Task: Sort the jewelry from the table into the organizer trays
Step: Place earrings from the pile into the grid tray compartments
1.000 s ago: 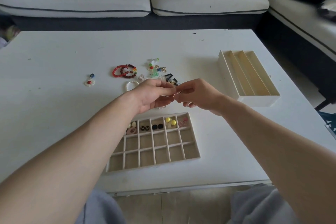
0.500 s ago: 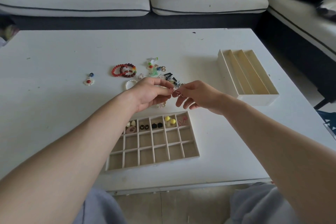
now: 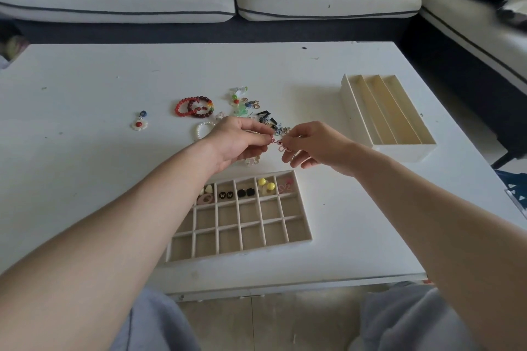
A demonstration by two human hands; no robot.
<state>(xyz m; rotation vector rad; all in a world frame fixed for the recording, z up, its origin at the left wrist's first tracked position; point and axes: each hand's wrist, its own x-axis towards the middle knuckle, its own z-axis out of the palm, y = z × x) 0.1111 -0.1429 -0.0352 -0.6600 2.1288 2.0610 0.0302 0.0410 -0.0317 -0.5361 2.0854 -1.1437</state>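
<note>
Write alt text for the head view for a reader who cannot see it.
The left hand and right hand pinch a small pink piece between them over a white table. Nearer lies a grid tray, its far row holding pieces; loose jewelry lies beyond the hands, a long tray to the right.

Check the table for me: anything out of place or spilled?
Nothing spilled or damaged. One flower charm lies alone on the table, well left of the jewelry pile, so it could be missed.
</note>
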